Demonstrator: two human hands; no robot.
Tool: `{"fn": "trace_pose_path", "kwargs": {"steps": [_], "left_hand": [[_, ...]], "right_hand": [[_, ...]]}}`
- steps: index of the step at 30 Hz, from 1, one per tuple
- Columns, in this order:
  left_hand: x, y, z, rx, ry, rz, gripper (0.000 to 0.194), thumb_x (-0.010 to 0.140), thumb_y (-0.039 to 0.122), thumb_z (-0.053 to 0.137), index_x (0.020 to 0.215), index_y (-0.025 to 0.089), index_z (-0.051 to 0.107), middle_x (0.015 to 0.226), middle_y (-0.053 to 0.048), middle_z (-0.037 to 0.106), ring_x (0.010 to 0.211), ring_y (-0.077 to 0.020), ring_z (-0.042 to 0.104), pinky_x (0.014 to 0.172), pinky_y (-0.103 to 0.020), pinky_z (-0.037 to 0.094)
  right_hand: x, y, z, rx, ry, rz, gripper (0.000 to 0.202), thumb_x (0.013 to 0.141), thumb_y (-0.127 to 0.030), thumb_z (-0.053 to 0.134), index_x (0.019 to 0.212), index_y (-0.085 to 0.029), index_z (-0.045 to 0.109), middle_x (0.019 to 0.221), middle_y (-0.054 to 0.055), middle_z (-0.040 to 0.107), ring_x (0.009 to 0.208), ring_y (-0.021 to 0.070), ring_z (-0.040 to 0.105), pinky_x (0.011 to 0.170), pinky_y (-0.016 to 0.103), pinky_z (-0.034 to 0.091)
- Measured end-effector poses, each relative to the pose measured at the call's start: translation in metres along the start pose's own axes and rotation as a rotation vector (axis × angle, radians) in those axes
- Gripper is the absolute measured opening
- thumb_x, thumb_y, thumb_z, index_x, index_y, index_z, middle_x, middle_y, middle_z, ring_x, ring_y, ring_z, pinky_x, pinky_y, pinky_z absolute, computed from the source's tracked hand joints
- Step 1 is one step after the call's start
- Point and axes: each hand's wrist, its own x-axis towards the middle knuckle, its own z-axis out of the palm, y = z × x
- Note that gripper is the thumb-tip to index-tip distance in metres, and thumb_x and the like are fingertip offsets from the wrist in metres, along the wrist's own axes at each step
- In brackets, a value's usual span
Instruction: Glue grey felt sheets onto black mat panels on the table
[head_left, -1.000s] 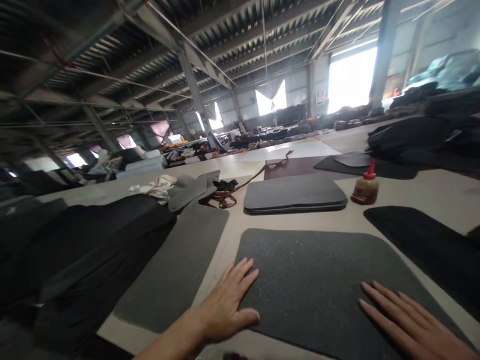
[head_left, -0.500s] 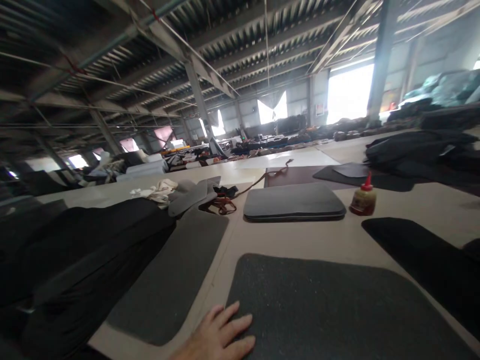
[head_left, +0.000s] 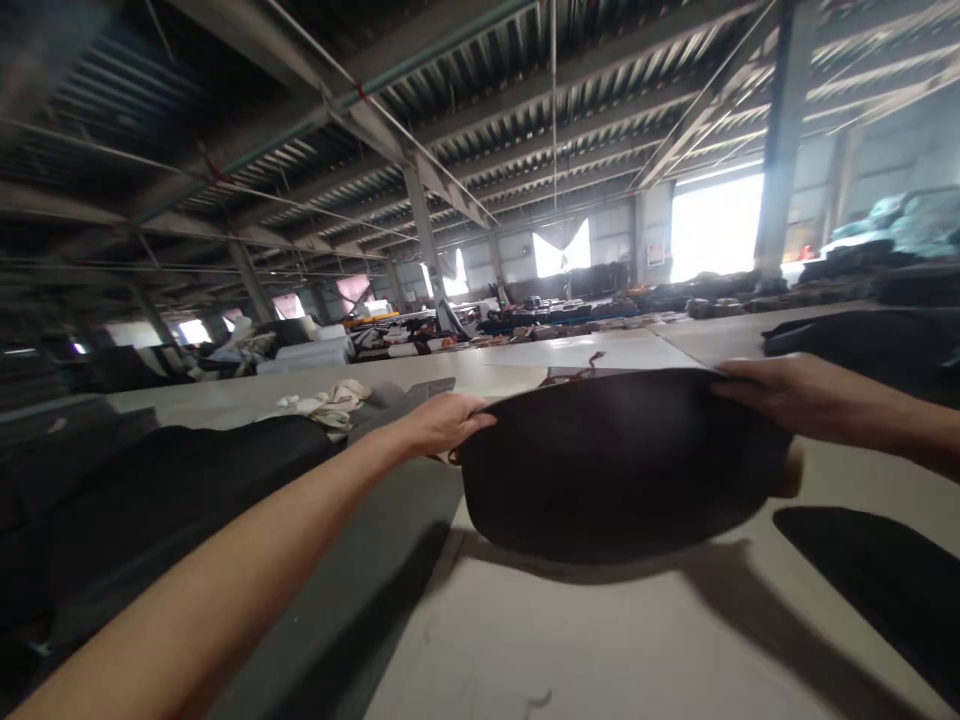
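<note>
A dark sheet with rounded corners [head_left: 615,470] is raised above the pale table [head_left: 525,640], casting a shadow below it. My left hand [head_left: 448,422] pinches its upper left corner, thumb on the near side. At the upper right corner my right hand [head_left: 757,390] grips the same sheet. The sheet hides the stack of grey pads behind it and most of the glue bottle [head_left: 789,472], whose blurred side shows past the right edge.
Black cloth [head_left: 195,490] is heaped at the left, beside a long grey-green piece [head_left: 337,560]. Another black piece [head_left: 877,570] lies at the right. Cream cloth [head_left: 337,402] and a dark pile [head_left: 870,345] sit farther back.
The dark sheet that lay flat near the front edge is now lifted and farther forward. My left hand has risen with it, and my right hand has come into view holding it.
</note>
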Motion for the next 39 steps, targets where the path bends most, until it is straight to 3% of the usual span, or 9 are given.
{"fn": "trace_pose_path", "kwargs": {"steps": [3,6,9,13,18,22,31,35,39], "left_hand": [[0.042,-0.011,-0.024,0.070,0.120,-0.041,0.030,0.099,0.039,0.048,0.095,0.019,0.070,0.083,-0.002,0.070,0.081,-0.0199,0.065,0.078,-0.028,0.046],[0.073,-0.017,-0.041,0.109,0.280,-0.084,0.033,0.102,0.039,0.043,0.106,0.018,0.068,0.097,-0.005,0.070,0.099,-0.0248,0.065,0.091,-0.035,0.045],[0.095,-0.024,-0.030,0.093,0.387,-0.095,0.042,0.105,0.043,0.033,0.123,0.018,0.062,0.120,-0.009,0.067,0.119,-0.0285,0.059,0.103,-0.042,0.041],[0.102,-0.028,0.049,0.026,0.319,-0.078,0.039,0.104,0.031,0.036,0.137,0.023,0.056,0.140,-0.008,0.061,0.132,-0.0253,0.053,0.112,-0.042,0.037],[0.077,-0.016,0.182,-0.065,0.070,-0.108,0.037,0.095,0.014,0.049,0.125,0.024,0.066,0.134,-0.005,0.067,0.124,-0.0215,0.061,0.107,-0.041,0.047],[0.067,-0.014,0.227,-0.099,0.046,-0.178,0.054,0.092,0.006,0.038,0.142,0.019,0.053,0.152,-0.009,0.050,0.143,-0.0224,0.043,0.118,-0.042,0.038],[0.080,-0.024,0.218,-0.161,-0.064,-0.136,0.060,0.089,0.009,0.038,0.145,0.023,0.051,0.156,-0.008,0.045,0.145,-0.0270,0.039,0.119,-0.049,0.034],[0.085,-0.044,0.191,-0.238,-0.193,-0.043,0.071,0.076,0.017,0.062,0.145,0.027,0.050,0.152,-0.005,0.050,0.139,-0.0274,0.047,0.116,-0.042,0.040],[0.110,-0.062,0.167,-0.273,-0.145,-0.031,0.062,0.088,0.033,0.067,0.145,0.022,0.047,0.151,-0.011,0.050,0.136,-0.0286,0.049,0.114,-0.049,0.040]], "right_hand": [[0.042,-0.008,-0.006,-0.012,-0.025,0.109,0.022,0.099,-0.025,0.058,0.107,-0.011,0.073,0.070,0.003,0.067,0.057,0.0110,0.051,0.061,0.027,0.037],[0.062,-0.010,-0.012,-0.169,0.251,0.118,0.029,0.102,-0.030,0.052,0.120,-0.015,0.069,0.083,0.007,0.070,0.063,0.0155,0.056,0.061,0.029,0.035],[0.067,0.000,0.001,-0.256,0.442,0.054,0.038,0.105,-0.035,0.042,0.133,-0.018,0.062,0.103,0.012,0.072,0.077,0.0224,0.065,0.064,0.031,0.037],[0.042,0.029,0.065,-0.255,0.226,0.004,0.047,0.105,-0.028,0.028,0.143,-0.021,0.055,0.134,0.014,0.062,0.104,0.0299,0.066,0.077,0.038,0.048],[-0.026,0.059,0.173,-0.185,-0.143,-0.064,0.059,0.084,-0.002,0.031,0.125,-0.019,0.071,0.124,0.012,0.069,0.109,0.0275,0.068,0.090,0.038,0.055],[-0.052,0.074,0.213,-0.171,-0.192,-0.065,0.059,0.085,-0.003,0.032,0.132,-0.014,0.066,0.135,0.014,0.062,0.124,0.0276,0.060,0.105,0.042,0.050],[-0.050,0.080,0.209,-0.260,-0.142,-0.163,0.057,0.080,0.000,0.035,0.124,-0.012,0.069,0.126,0.018,0.066,0.113,0.0305,0.067,0.093,0.045,0.059],[-0.050,0.078,0.191,-0.122,-0.279,-0.174,0.066,0.072,-0.002,0.043,0.133,-0.012,0.064,0.131,0.017,0.063,0.115,0.0307,0.065,0.095,0.043,0.058],[-0.013,0.086,0.167,0.081,-0.303,-0.065,0.052,0.086,-0.024,0.047,0.135,-0.018,0.063,0.123,0.012,0.069,0.109,0.0301,0.069,0.096,0.041,0.058]]}}
